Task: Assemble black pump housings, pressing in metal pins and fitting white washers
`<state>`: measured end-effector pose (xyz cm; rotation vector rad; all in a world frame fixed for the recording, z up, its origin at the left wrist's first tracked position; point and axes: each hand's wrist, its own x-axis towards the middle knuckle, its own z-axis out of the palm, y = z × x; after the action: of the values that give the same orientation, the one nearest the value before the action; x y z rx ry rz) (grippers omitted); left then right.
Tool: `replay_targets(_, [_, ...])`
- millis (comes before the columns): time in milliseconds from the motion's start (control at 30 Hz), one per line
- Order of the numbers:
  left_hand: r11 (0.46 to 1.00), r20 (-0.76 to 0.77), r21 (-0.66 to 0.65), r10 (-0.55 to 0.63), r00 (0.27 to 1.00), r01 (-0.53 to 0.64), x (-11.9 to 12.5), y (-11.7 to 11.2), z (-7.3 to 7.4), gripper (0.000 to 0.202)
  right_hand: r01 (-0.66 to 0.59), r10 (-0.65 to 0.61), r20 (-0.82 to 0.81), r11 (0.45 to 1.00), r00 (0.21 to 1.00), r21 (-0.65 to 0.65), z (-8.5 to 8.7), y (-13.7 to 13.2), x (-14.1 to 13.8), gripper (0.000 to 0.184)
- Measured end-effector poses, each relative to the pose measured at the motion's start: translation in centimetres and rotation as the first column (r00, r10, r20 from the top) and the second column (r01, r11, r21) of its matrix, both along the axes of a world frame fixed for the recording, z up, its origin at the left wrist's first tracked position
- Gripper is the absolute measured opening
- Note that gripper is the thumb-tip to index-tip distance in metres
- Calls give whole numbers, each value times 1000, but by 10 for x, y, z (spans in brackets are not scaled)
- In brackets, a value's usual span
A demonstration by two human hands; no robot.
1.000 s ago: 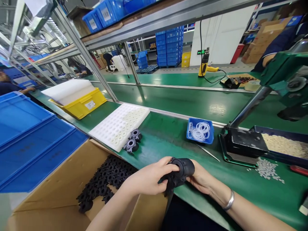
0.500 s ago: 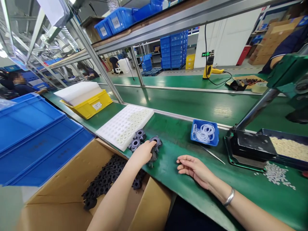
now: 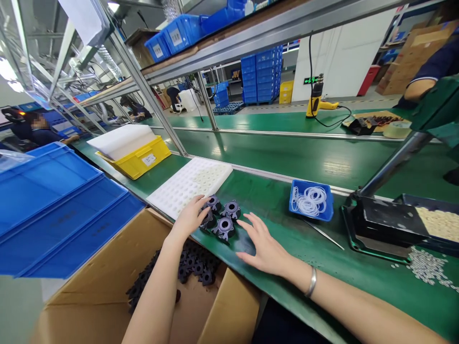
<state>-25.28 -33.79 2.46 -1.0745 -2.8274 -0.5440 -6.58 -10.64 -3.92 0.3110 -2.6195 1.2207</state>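
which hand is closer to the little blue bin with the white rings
Right. The right hand is spread open over the green belt, just below-left of the blue bin. The left hand is farther left, at the black parts by the white tray.

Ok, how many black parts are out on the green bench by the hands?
4, beside the white tray: a black part at the back, one right of it, one nearest, one partly under the left hand. The hand may hide more.
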Motion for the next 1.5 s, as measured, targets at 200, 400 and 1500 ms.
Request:
replay_targets(200, [986,53,141,-93,994,85,-7,-9,-45,43,43,-21,-72,950,997,308,-7,-33,-47,98])
replay_targets(400, [961,120,258,-133,984,98,-16,-13,-52,41,127,-70,-173,929,982,347,-18,-42,-69,90])
replay_targets(1500, [946,135,317,22,991,-64,-21,1,-57,36,177,-78,-335,945,939,276,-31,-58,-83,66])
